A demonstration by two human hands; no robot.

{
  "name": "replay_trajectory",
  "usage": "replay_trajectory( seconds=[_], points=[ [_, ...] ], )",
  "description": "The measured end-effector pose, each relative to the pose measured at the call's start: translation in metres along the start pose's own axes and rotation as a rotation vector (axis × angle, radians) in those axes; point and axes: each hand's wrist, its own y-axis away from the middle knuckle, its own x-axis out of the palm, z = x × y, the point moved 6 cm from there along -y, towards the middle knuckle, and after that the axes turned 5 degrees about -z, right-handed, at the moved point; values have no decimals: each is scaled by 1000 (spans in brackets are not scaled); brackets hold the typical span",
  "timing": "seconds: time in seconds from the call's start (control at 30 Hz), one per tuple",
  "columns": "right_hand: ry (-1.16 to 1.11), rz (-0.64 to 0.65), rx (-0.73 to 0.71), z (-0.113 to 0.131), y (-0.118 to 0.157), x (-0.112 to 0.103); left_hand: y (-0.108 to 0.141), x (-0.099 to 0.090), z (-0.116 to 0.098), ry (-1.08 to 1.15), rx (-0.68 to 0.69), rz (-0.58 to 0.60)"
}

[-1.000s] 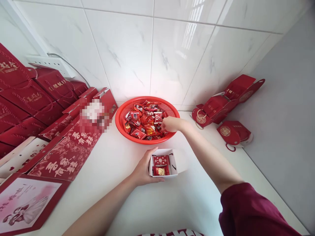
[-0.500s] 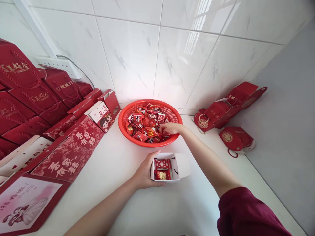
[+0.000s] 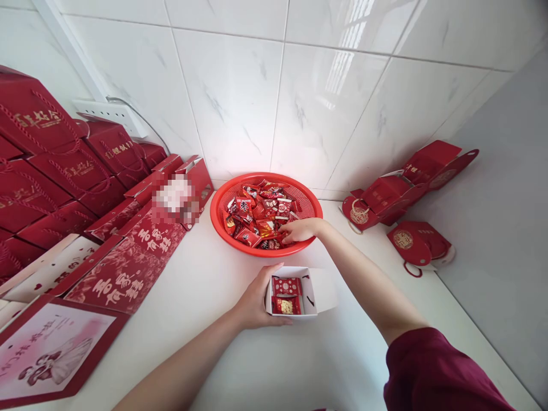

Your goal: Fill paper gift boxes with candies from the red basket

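Note:
My left hand (image 3: 259, 299) is closed round the left side of a small open white box (image 3: 309, 297), thumb at its top edge and fingers along the bottom. Inside lie two red wrapped sweets (image 3: 286, 287), the lower one with a gold print. A pale flap sticks out on the box's right. Behind it stands a red perforated plastic basket (image 3: 220, 228) holding many red wrapped sweets (image 3: 265, 208). My right hand (image 3: 299, 229) reaches over the basket's right rim, its fingers drawn together against the sweets. What lies between those fingertips is hidden.
Red gift boxes with rope handles (image 3: 72, 171) are stacked on the left. Printed red boxes (image 3: 124, 279) line up before them. More red boxes (image 3: 385, 197) sit at the right by the grey panel (image 3: 496, 228). A power strip (image 3: 111, 117) lies against the tiled wall.
My right hand has moved slightly down and nearer within the basket, its fingers lower among the sweets. My left hand keeps its hold on the box. The view has shifted a little.

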Motion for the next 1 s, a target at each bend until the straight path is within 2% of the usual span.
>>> replay_trajectory(
  seconds=[0.17,0.47,0.53,0.7,0.83,0.9,1.0],
  points=[
    [-179,159,-198,12,14,2,-1,0,1,-4,-7,3],
    [-406,188,-347,23,26,2,0,0,3,-15,0,-4],
    [-449,130,-337,23,23,1,0,0,4,-9,0,-9],
    [-558,-198,-196,5,8,-5,1,1,6,11,-9,-5],
    [-541,-385,-129,-5,3,-9,1,1,7,-5,-3,1],
    [-489,-407,-77,-9,1,-9,0,1,6,-11,4,2],
    [-350,-273,-16,-10,-4,0,0,1,4,-7,5,6]
  ],
)
